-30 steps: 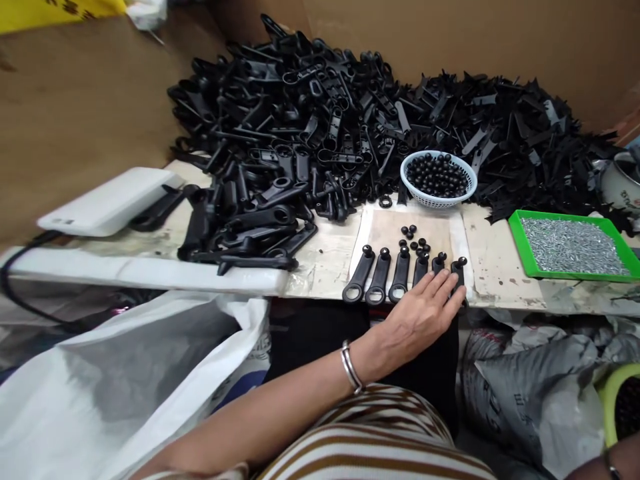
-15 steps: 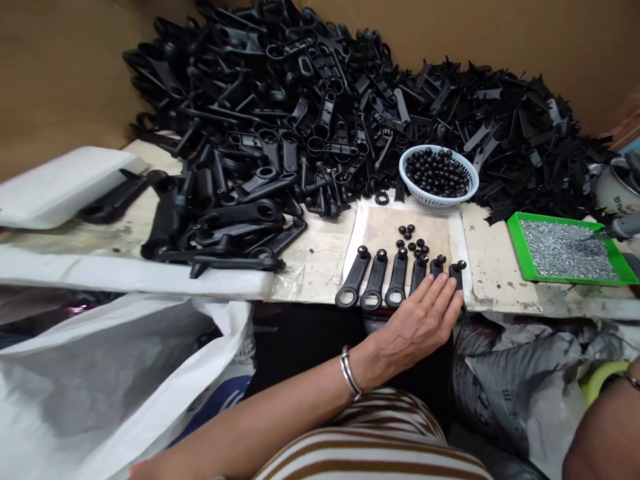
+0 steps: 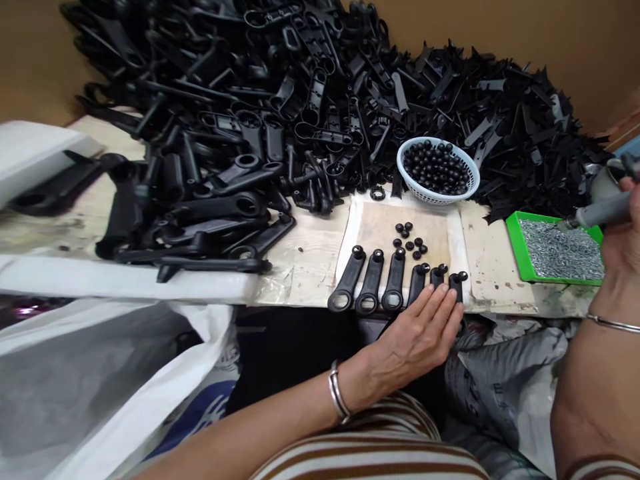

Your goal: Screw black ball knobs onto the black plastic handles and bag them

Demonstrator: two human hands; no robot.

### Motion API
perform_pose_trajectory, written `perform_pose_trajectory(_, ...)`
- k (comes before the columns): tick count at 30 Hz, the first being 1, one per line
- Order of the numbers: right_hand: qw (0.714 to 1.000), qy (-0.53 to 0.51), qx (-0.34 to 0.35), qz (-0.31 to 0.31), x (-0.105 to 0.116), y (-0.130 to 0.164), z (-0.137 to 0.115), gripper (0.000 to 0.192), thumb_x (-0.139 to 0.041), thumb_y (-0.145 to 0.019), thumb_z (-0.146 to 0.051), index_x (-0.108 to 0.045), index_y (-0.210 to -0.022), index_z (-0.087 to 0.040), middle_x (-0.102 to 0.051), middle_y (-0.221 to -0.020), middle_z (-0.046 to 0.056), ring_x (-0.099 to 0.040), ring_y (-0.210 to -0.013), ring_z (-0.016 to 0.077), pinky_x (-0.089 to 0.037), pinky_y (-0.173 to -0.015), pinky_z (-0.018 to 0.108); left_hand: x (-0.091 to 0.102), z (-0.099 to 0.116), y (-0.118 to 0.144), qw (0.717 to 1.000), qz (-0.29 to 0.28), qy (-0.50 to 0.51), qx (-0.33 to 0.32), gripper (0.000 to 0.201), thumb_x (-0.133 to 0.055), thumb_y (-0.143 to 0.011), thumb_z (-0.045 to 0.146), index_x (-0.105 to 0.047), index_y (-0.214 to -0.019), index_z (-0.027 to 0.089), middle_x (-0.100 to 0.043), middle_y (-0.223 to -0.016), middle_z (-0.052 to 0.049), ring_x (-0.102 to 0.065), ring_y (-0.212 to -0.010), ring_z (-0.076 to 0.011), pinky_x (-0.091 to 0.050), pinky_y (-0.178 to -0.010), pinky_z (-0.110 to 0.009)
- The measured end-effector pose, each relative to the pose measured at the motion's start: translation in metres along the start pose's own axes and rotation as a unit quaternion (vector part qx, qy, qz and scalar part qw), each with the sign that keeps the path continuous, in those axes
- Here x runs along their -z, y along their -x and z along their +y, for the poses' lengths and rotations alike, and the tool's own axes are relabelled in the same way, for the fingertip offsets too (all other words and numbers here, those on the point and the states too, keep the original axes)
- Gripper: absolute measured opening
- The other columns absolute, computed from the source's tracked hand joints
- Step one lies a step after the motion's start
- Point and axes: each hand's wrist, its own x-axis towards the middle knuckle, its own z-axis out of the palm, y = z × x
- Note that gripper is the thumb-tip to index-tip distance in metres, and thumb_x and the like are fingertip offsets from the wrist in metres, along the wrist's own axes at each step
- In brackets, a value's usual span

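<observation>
Nearest, the left hand [image 3: 417, 330] lies flat and open, fingers together, pressing the near ends of a row of black handles [image 3: 373, 288] at the bench [image 3: 310, 270] edge. Their long axes run six to twelve o'clock. Out at three o'clock, the right hand [image 3: 623, 237] grips a grey driver [image 3: 595, 213] over the green tray [image 3: 517, 250].

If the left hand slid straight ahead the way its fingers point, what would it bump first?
Probably the small black round caps on the ends of the black plastic handles lying under the left hand; beyond them, bare tan mat, though depth is unclear.
</observation>
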Motion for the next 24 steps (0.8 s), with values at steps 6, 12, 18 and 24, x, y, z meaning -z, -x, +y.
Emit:
perform_pose_trajectory(6, 0.995, 0.096, -0.027, 0.024, -0.007, 0.022, -0.021, 0.034, -0.061, -0.088, -0.037, -0.056, -0.119, -0.025, -0.066, -0.096, 0.001, -0.065, -0.078, 0.0126, -0.052, -0.077, 0.033, -0.002, -0.001, 0.001, 1.000, 0.011, 0.009, 0.001, 0.036, -0.048, -0.094, 0.013, -0.060, -0.127, 0.003, -0.063, -0.131, -0.019, -0.060, -0.124, -0.0303, -0.048, -0.107, -0.045)
perform_pose_trajectory(12, 0.990, 0.093, -0.096, 0.035, -0.038, 0.058, -0.034, 0.052, -0.066, -0.074, -0.068, -0.062, -0.093, -0.020, -0.060, -0.071, 0.002, -0.061, -0.065, 0.0165, -0.053, -0.072, 0.037, 0.004, -0.002, 0.001, 0.999, -0.023, 0.032, 0.004, 0.039, -0.046, -0.094, 0.012, -0.057, -0.131, 0.004, -0.059, -0.136, -0.019, -0.058, -0.127, -0.0294, -0.044, -0.110, -0.044)
perform_pose_trajectory(18, 0.995, 0.019, -0.024, 0.100, -0.095, 0.089, -0.024, 0.057, -0.065, -0.072, -0.074, -0.059, -0.086, -0.019, -0.049, -0.055, -0.005, -0.047, -0.048, 0.0112, -0.043, -0.049, 0.028, 0.006, -0.002, 0.000, 0.998, -0.035, 0.042, 0.004, 0.040, -0.047, -0.094, 0.012, -0.057, -0.132, 0.004, -0.059, -0.137, -0.019, -0.057, -0.128, -0.0302, -0.045, -0.109, -0.045)
perform_pose_trajectory(24, 0.998, 0.013, 0.005, 0.062, -0.122, 0.097, -0.022, 0.044, -0.063, -0.080, -0.065, -0.053, -0.089, -0.023, -0.046, -0.054, -0.008, -0.043, -0.042, 0.0104, -0.039, -0.046, 0.027, 0.006, -0.002, -0.001, 0.999, -0.040, 0.031, -0.003, 0.040, -0.045, -0.094, 0.012, -0.057, -0.132, 0.004, -0.059, -0.137, -0.018, -0.057, -0.128, -0.0303, -0.045, -0.109, -0.046)
